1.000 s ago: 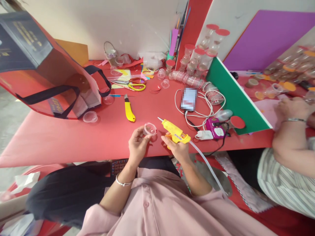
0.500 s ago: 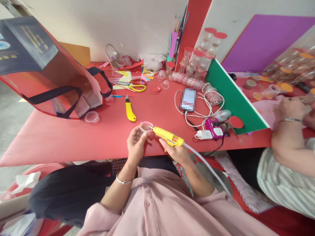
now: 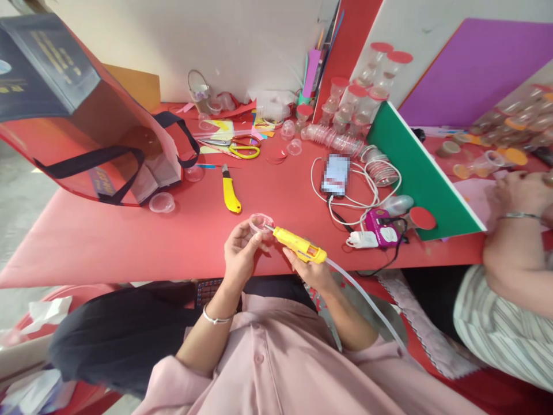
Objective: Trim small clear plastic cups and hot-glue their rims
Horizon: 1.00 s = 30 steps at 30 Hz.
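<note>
My left hand (image 3: 242, 248) is closed on a small clear plastic cup (image 3: 261, 220), tilted so its round rim faces up, just above the red table (image 3: 185, 245). My right hand (image 3: 309, 271) grips a yellow hot glue gun (image 3: 300, 244). Its metal tip points left and reaches the cup's rim; whether it touches is too small to tell. A long whitish glue stick (image 3: 367, 297) trails from the back of the gun past my right forearm. A yellow utility knife (image 3: 231, 193) lies on the table beyond my left hand.
At left stands a red bag (image 3: 108, 155) near a clear cup (image 3: 162, 202). Scissors (image 3: 242, 147) lie at the back. A phone (image 3: 336, 174), white cable and purple power strip (image 3: 382, 229) sit at right by a green divider (image 3: 425, 176). A co-worker's arm (image 3: 516, 236) rests beyond it.
The view has shifted slightly, so the table items sit a little further right. Both hands keep their hold, and the glue gun's tip stays at the cup's rim.
</note>
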{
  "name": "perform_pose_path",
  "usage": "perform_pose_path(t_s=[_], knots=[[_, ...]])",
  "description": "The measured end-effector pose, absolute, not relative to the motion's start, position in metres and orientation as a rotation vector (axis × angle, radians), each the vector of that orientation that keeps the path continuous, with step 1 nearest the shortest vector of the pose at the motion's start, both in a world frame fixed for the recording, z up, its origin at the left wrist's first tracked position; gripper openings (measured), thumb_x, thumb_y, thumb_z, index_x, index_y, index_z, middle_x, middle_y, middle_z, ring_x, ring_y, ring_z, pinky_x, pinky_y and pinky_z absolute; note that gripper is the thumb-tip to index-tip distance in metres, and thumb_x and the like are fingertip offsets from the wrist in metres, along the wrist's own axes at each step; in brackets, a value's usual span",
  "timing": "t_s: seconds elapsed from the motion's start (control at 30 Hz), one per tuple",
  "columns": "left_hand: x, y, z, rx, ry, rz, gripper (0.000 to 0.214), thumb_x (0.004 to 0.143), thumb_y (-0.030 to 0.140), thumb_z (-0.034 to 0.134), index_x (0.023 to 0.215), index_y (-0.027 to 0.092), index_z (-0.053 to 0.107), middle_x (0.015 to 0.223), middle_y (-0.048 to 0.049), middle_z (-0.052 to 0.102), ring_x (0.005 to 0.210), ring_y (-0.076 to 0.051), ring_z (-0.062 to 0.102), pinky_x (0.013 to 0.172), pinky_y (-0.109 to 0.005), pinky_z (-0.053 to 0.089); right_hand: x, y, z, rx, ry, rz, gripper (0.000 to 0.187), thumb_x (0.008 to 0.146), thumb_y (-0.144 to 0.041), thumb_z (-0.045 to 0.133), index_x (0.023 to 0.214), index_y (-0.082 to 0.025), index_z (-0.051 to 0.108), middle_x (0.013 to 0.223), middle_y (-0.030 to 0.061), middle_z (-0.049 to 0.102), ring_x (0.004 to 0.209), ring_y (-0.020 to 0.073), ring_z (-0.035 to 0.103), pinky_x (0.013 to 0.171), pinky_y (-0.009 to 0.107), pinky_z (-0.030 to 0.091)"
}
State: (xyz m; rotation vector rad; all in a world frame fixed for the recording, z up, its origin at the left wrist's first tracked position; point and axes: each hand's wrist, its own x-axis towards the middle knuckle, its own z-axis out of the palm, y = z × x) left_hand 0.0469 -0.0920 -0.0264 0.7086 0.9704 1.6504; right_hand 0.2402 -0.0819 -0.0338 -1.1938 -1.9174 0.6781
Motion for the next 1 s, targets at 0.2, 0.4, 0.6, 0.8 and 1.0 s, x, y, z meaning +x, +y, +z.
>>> perform_pose_path(t_s=[0.2, 0.4, 0.6, 0.8, 1.0], knots=[[0.050, -0.092, -0.024, 0.720, 1.026, 1.638, 0.045, 0.076, 0.027, 0.089, 0.116, 0.017, 0.070, 0.116, -0.0129, 0.075, 0.083, -0.021, 0.077, 0.054, -0.028, 0.067, 0.236, -0.083, -0.028, -1.144, -2.009, 0.671, 0.028, 0.101, -0.044, 0.059, 0.092, -0.022, 0.074, 0.073, 0.0048, 0.070, 0.064, 0.0183, 0.068, 0.059, 0.029, 0.056], [0.055, -0.093, -0.026, 0.663, 1.113, 1.699, 0.043, 0.079, 0.031, 0.087, 0.116, 0.016, 0.071, 0.104, -0.0098, 0.077, 0.064, -0.017, 0.074, 0.050, -0.030, 0.066, 0.235, -0.085, -0.027, -1.109, -1.840, 0.914, 0.017, 0.098, -0.038, 0.065, 0.098, -0.021, 0.069, 0.077, 0.0012, 0.071, 0.064, 0.0166, 0.070, 0.060, 0.028, 0.058], [0.054, -0.096, -0.029, 0.651, 1.100, 1.708, 0.040, 0.083, 0.028, 0.084, 0.119, 0.017, 0.072, 0.100, -0.0098, 0.077, 0.064, -0.017, 0.074, 0.052, -0.032, 0.066, 0.235, -0.081, -0.024, -1.083, -2.003, 0.703, 0.015, 0.100, -0.030, 0.061, 0.091, -0.023, 0.071, 0.066, 0.0005, 0.063, 0.057, 0.0161, 0.062, 0.052, 0.028, 0.053], [0.053, -0.096, -0.029, 0.618, 1.090, 1.706, 0.037, 0.082, 0.029, 0.085, 0.115, 0.016, 0.074, 0.094, -0.0095, 0.078, 0.064, -0.019, 0.074, 0.051, -0.032, 0.066, 0.234, -0.077, -0.020, -0.968, -2.195, 0.297, 0.013, 0.100, -0.020, 0.061, 0.105, -0.025, 0.072, 0.072, 0.0026, 0.066, 0.059, 0.0156, 0.059, 0.050, 0.027, 0.048], [0.053, -0.095, -0.029, 0.571, 1.085, 1.698, 0.035, 0.080, 0.029, 0.086, 0.110, 0.015, 0.075, 0.088, -0.0088, 0.078, 0.064, -0.019, 0.074, 0.053, -0.031, 0.065, 0.232, -0.077, -0.016, -0.915, -2.225, 0.019, 0.009, 0.098, -0.016, 0.063, 0.094, -0.024, 0.066, 0.069, 0.0005, 0.061, 0.058, 0.0138, 0.054, 0.050, 0.027, 0.040]])
